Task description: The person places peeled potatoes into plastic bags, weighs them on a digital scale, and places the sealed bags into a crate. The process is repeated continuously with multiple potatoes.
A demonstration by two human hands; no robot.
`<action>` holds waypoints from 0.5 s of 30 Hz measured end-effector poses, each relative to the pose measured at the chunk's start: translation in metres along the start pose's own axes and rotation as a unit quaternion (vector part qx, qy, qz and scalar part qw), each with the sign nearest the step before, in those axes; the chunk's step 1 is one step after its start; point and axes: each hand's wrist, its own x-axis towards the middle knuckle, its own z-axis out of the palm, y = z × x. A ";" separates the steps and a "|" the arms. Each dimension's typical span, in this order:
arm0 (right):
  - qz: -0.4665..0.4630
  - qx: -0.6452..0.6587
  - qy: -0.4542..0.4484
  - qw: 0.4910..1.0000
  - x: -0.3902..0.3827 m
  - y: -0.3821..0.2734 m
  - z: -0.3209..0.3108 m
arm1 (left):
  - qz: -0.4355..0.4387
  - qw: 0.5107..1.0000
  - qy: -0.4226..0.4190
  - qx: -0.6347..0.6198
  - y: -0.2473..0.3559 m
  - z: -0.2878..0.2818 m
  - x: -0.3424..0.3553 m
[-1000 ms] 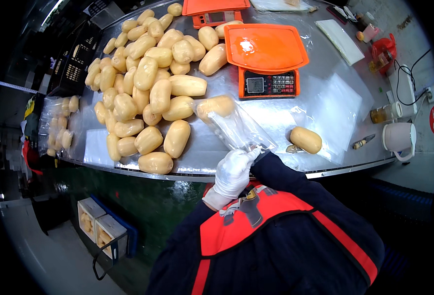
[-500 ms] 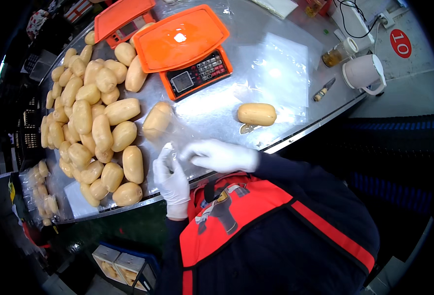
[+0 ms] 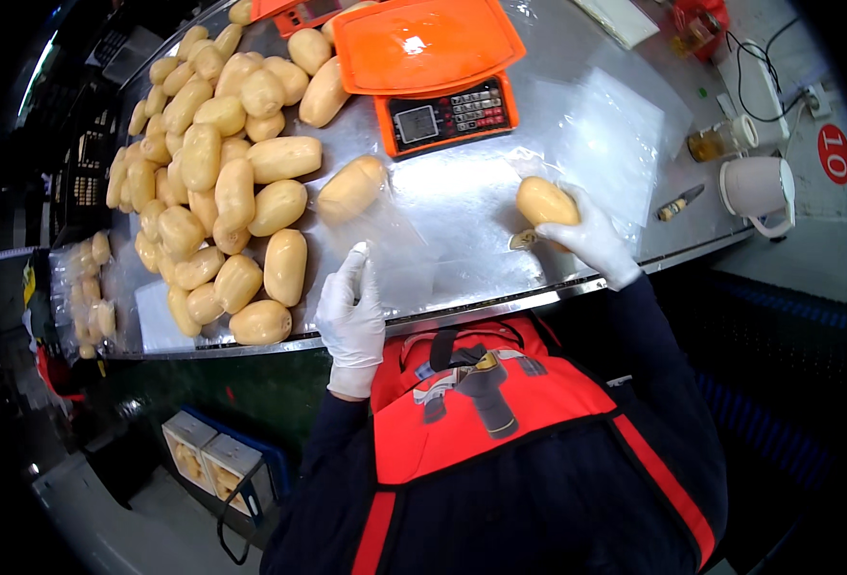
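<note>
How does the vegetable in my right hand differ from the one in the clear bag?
The bare vegetable is in your right hand; the bagged vegetable lies on the table, clear plastic over its near end. The bare one's far end leans left; the bagged one's leans right. Both are oblong and yellow.

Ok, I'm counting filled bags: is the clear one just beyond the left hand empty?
Not empty: the clear bag seems to hold one tan, oblong vegetable, its near part hazed by film.

A shiny metal surface [image 3: 481,211] spans the middle. Dark green floor [image 3: 279,383] shows near left, a pale wall [image 3: 829,216] right.
</note>
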 end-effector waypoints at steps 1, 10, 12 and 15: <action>0.050 0.155 -0.097 0.982 -0.008 -0.019 -0.005 | -0.008 1.000 0.009 -0.003 0.002 0.000 -0.003; 0.275 0.600 -0.400 0.636 -0.070 -0.107 0.095 | -0.030 0.999 -0.008 -0.031 0.001 -0.005 -0.011; 0.284 0.622 -0.345 0.643 -0.069 -0.117 0.112 | -0.006 1.000 -0.010 -0.026 -0.007 -0.007 -0.015; 0.279 0.560 -0.296 0.721 -0.062 -0.107 0.126 | 0.019 1.000 -0.007 -0.024 -0.009 -0.006 -0.018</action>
